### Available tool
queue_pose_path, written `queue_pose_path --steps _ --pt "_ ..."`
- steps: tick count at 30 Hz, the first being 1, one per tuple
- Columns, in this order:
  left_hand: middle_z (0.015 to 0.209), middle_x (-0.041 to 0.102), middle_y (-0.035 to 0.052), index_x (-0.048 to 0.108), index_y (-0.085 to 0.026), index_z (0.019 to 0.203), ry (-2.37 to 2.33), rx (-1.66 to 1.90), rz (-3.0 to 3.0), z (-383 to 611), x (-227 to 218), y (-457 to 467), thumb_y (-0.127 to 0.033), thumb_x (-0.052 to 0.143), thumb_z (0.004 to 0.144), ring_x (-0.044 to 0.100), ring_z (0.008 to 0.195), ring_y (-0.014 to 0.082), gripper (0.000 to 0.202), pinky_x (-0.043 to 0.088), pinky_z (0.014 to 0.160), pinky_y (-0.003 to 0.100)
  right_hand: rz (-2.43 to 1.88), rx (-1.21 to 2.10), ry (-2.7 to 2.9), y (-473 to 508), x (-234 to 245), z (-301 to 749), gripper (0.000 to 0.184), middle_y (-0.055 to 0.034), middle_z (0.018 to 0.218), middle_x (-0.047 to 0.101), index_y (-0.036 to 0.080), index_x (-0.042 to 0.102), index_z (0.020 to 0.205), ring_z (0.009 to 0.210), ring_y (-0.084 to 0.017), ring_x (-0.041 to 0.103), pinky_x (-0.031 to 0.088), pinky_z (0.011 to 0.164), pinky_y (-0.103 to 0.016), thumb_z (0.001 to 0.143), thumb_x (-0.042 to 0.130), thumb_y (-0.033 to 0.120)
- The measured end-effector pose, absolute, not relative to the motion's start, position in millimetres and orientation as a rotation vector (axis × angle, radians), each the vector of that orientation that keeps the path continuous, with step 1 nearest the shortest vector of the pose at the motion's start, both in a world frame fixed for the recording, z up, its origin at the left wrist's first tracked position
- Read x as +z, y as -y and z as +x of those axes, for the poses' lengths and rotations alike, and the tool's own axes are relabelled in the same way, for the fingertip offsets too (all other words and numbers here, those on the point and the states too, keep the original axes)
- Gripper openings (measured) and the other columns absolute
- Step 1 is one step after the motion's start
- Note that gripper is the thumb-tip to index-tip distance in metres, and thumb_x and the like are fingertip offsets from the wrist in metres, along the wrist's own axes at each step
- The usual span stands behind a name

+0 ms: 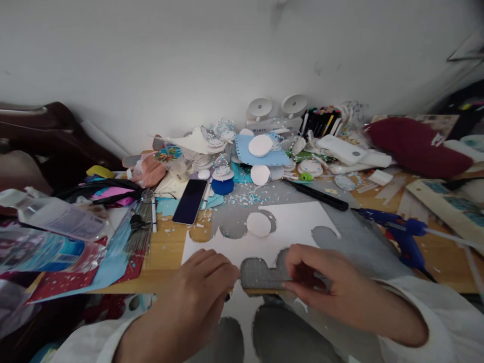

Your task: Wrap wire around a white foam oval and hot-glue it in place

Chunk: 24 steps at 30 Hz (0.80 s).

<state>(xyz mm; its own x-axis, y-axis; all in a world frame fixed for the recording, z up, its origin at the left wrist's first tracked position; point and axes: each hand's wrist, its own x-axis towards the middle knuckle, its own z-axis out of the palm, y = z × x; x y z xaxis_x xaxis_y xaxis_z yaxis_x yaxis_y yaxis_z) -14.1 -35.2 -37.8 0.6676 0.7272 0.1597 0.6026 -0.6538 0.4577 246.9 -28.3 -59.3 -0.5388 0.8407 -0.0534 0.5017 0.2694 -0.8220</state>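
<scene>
A white sheet [227, 247] with several round holes and scalloped edges lies on a grey mat [325, 217] and hangs over the table's front edge. My left hand [200, 292] is closed at the sheet's near part, and a small dark thing shows under its fingers. To the right, my right hand [321, 282] is pinched over the sheet's holes. A thin dark line runs to its fingertips, but I cannot make out what it is. Beyond both hands, a white disc [258, 224] lies on the sheet.
A black utility knife [317, 194] and blue glue gun [397, 229] lie right. A phone [191, 201] and plastic bottles [53, 214] are left. White discs, a blue sheet [242, 151], markers [321, 123] and a maroon cap [416, 146] crowd the back. Small scraps [249, 194] litter the mat.
</scene>
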Motion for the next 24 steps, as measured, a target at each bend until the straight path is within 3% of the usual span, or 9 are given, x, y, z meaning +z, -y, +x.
queue_pose_path --steps 6,13,24 --pt "0.086 0.059 0.0021 0.052 -0.019 0.093 -1.047 0.440 2.477 -16 -29 44 -0.004 0.039 0.092 0.049 0.078 0.0174 0.020 0.039 0.069 0.032 -1.139 1.199 2.159 36 -50 245 0.017 0.0031 0.071 0.051 0.021 0.045 0.072 0.061 -0.009 0.046 0.037 0.053 -0.018 0.087 0.053 0.020" --pt "0.088 0.059 0.0018 0.053 -0.020 0.094 -1.033 0.433 2.454 -15 -35 41 -0.005 0.039 0.092 0.050 0.080 0.0170 0.021 0.039 0.071 0.031 -1.211 1.163 2.127 41 -55 248 0.005 0.0026 0.071 0.054 0.021 0.053 0.081 0.060 -0.010 0.048 0.036 0.051 -0.018 0.085 0.055 0.019" --pt "0.074 0.058 0.0020 0.053 -0.019 0.086 -1.096 0.486 2.572 -30 -36 30 -0.002 0.039 0.088 0.049 0.067 0.0175 0.021 0.038 0.064 0.031 -1.195 1.168 2.129 26 -62 232 0.014 0.0024 0.070 0.055 0.020 0.052 0.073 0.063 -0.010 0.048 0.037 0.057 -0.020 0.087 0.057 0.021"
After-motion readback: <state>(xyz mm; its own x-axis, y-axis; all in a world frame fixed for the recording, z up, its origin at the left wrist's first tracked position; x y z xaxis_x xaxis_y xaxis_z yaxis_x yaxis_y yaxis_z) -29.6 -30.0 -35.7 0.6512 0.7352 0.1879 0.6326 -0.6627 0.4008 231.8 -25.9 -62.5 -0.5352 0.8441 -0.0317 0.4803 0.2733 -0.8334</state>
